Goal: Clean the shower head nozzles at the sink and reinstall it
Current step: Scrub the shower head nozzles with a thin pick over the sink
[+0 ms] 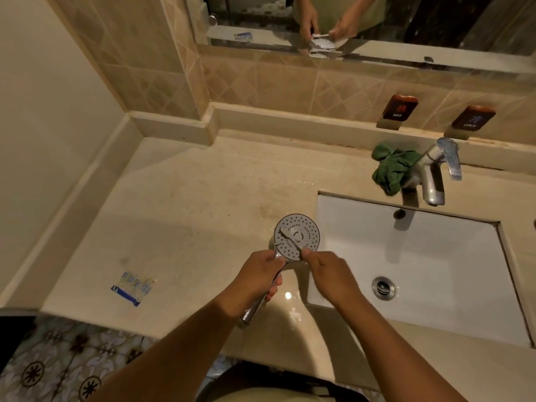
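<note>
The shower head [297,237] is held face up over the counter [203,198], just left of the sink [435,256], with its chrome handle running down toward the near edge. The left hand [258,274] is closed around the handle just below the round face, and the right hand [327,271] is pinched on the end of a small brush [290,237], which looks like a toothbrush and lies across the nozzle plate. The shower head is judged to be rigid and fairly light, most likely chromed plastic, and slippery when wet; the handle is the sound place for a grip, close to the face so that brushing pressure does not twist it. The nozzles are probably small soft nubs, so light strokes should be enough. Water lies on the counter near the hands, which adds to the risk of a slip. To the far right a green cloth [394,168] is bunched against the tap [435,172], partly crowding its base. A blue and clear wrapper [133,287] lies well to the left, out of the way. The sink itself holds nothing, and the path to it is open.
</note>
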The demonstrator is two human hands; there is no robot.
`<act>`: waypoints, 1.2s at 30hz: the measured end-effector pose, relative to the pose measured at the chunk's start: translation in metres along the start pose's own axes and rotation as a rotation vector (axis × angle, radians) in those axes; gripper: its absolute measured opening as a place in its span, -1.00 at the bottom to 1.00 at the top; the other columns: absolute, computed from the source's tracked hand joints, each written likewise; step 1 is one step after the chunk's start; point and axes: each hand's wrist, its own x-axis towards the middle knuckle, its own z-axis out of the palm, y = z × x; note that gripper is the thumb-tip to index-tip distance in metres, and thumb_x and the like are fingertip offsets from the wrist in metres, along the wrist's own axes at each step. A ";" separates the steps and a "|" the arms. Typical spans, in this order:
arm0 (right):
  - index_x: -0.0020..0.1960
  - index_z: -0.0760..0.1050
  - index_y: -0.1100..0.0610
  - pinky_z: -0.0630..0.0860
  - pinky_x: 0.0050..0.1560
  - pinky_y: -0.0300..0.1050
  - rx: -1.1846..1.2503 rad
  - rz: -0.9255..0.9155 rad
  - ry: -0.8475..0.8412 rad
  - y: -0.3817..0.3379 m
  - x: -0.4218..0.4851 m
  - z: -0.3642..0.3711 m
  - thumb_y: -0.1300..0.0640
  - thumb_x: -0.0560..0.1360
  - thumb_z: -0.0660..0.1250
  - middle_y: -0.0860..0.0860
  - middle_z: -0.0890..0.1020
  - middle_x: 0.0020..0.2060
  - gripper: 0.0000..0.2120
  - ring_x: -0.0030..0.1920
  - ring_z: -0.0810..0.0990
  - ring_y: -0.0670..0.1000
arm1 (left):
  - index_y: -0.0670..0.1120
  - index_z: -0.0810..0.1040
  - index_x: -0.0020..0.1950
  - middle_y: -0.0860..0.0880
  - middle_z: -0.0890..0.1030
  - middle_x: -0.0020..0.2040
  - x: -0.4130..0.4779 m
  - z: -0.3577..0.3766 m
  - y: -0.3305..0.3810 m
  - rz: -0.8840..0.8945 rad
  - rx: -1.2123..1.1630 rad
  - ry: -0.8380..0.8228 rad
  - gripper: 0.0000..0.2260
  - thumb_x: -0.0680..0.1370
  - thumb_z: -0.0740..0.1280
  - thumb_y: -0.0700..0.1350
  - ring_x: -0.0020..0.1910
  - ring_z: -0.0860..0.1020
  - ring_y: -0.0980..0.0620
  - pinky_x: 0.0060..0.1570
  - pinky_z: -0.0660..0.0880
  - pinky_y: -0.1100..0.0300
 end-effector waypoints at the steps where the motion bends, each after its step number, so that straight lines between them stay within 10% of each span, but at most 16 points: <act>1: -0.17 0.63 0.06 0.43 -0.28 -0.19 0.021 0.023 0.023 0.002 0.005 -0.010 -0.18 0.64 0.05 -0.01 0.60 -0.30 -0.51 -0.28 0.55 -0.03 | -0.14 0.54 0.06 -0.15 0.53 -0.32 -0.001 0.000 -0.001 0.002 -0.002 -0.007 -0.80 0.64 0.19 -0.06 -0.51 0.43 0.03 -0.45 0.44 0.16; 27: -0.02 0.65 0.07 0.55 -0.18 -0.11 -0.047 -0.017 0.081 0.008 0.007 0.004 -0.18 0.65 0.02 0.00 0.66 -0.20 -0.50 -0.26 0.57 -0.05 | -0.17 0.54 0.03 -0.10 0.52 -0.33 0.005 0.006 0.002 0.004 0.019 0.029 -0.78 0.63 0.20 -0.05 -0.49 0.44 0.07 -0.49 0.43 0.22; 36: -0.39 0.45 0.01 0.38 -0.34 -0.13 -0.040 0.026 0.132 0.019 0.019 -0.010 -0.18 0.65 0.04 -0.07 0.49 -0.46 -0.48 -0.41 0.49 -0.08 | -0.18 0.55 0.04 -0.10 0.54 -0.34 0.005 0.001 -0.005 -0.005 0.112 0.010 -0.76 0.64 0.19 -0.05 -0.49 0.46 0.07 -0.51 0.43 0.24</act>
